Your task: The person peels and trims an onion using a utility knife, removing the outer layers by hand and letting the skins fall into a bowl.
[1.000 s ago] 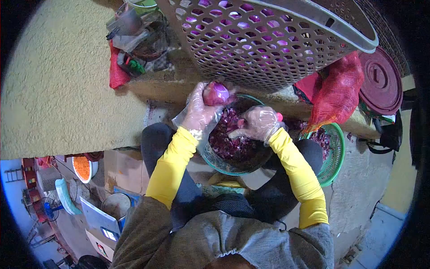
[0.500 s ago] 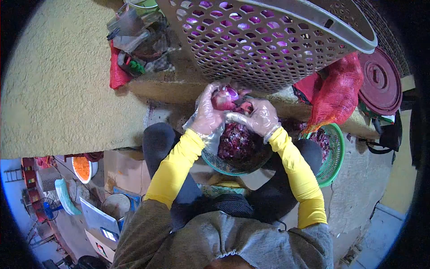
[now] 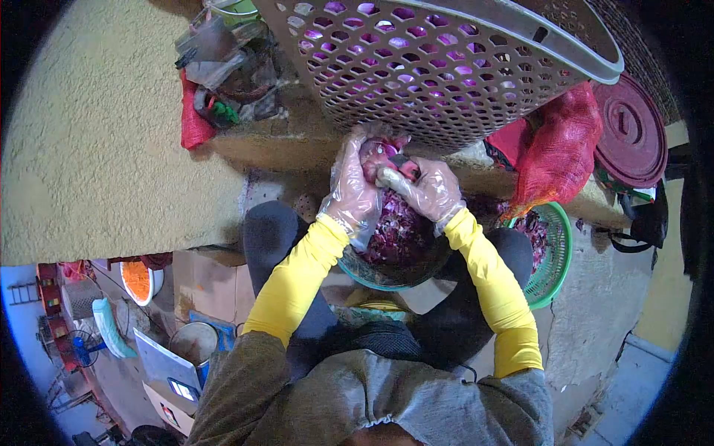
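Observation:
My left hand (image 3: pixel 352 186), in a clear plastic glove, is closed around a reddish-purple onion (image 3: pixel 372 165). Close beside it, my right hand (image 3: pixel 430 189), gloved too, grips what looks like a small knife (image 3: pixel 409 170) with a reddish handle and a dark blade against the onion; the fingers partly hide it. Below both hands sits a dark green-rimmed basin (image 3: pixel 370 279) holding purple onion skins (image 3: pixel 398 232).
A big perforated basket (image 3: pixel 439 82) of purple onions leans just ahead of my hands. On the right are a green basket (image 3: pixel 563 245) with peelings, a red mesh sack (image 3: pixel 561 149) and a maroon lid (image 3: pixel 631 130). Plastic bags (image 3: pixel 219 59) lie upper left.
My left hand has turned and shifted slightly right, with the onion still in it. The right thumb has moved up onto the onion. The surroundings look the same.

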`<state>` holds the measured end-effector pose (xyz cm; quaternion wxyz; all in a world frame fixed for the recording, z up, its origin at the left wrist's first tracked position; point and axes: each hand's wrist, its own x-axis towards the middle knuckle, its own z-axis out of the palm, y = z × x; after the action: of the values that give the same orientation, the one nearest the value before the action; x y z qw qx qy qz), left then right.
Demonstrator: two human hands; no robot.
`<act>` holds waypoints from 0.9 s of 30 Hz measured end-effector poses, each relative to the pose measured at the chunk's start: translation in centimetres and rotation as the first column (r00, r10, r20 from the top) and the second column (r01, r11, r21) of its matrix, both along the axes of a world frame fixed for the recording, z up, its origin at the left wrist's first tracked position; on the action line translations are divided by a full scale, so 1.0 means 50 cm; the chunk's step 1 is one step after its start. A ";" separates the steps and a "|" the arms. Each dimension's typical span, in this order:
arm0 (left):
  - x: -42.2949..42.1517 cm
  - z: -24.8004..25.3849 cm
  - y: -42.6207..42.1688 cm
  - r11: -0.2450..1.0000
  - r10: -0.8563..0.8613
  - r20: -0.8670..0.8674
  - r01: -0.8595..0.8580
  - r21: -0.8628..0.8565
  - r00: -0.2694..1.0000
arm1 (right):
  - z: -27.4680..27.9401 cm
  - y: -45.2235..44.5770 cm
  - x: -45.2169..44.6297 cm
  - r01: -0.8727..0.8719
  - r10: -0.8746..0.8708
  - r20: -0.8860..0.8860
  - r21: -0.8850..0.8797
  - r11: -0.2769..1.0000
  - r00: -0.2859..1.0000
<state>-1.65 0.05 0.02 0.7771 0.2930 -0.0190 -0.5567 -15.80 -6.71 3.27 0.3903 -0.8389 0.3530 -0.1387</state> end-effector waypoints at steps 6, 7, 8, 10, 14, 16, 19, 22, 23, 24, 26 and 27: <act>-0.005 0.010 0.004 1.000 0.020 0.014 -0.020 0.001 1.000 | -0.007 0.000 0.002 0.030 -0.029 -0.014 0.099 0.995 0.999; -0.003 0.005 0.005 1.000 0.009 0.021 -0.009 -0.002 1.000 | -0.009 0.001 0.002 0.029 -0.028 -0.014 0.099 0.995 1.000; -0.004 0.007 0.006 1.000 0.010 0.021 -0.010 -0.001 1.000 | -0.010 0.004 0.003 0.019 -0.021 0.011 0.127 0.992 1.000; -0.009 0.009 0.006 0.998 0.067 0.060 -0.068 0.017 0.996 | -0.011 0.005 0.003 0.009 -0.015 0.036 0.155 0.988 0.999; -0.006 0.009 0.006 0.998 0.053 0.033 -0.053 0.023 0.998 | -0.009 -0.002 -0.001 -0.069 0.070 -0.015 0.032 0.997 0.997; -0.004 0.017 0.007 0.994 0.062 -0.005 -0.062 0.090 0.998 | -0.007 -0.003 -0.002 -0.125 0.119 -0.079 -0.079 0.989 0.990; -0.012 0.050 0.014 0.998 0.021 -0.058 -0.017 0.061 0.998 | -0.002 0.003 -0.002 -0.085 0.085 -0.005 -0.170 0.982 0.996; -0.003 0.013 0.005 0.995 0.047 0.092 -0.055 0.083 0.995 | 0.006 0.007 0.000 -0.006 0.013 0.037 -0.185 0.983 0.999; -0.005 0.017 0.005 0.995 0.047 0.092 -0.055 0.083 0.995 | 0.003 0.007 0.000 0.008 0.001 0.045 -0.192 0.981 0.999; -0.008 0.022 0.005 0.998 0.039 0.080 -0.043 0.052 0.996 | 0.001 0.007 0.001 0.021 -0.011 0.053 -0.199 0.980 0.999; -0.010 0.024 0.005 0.999 0.030 0.068 -0.032 0.021 0.997 | -0.011 0.006 0.002 0.038 -0.023 0.074 -0.199 0.979 0.997; -0.009 0.022 0.005 1.000 0.027 0.077 -0.027 0.003 0.997 | -0.014 0.006 0.003 0.053 -0.034 0.096 -0.199 0.978 0.995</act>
<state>-2.10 0.28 1.09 0.7826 0.3160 -0.0437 -0.5345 -15.67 -6.41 2.57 0.3160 -0.8589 0.3370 -0.2209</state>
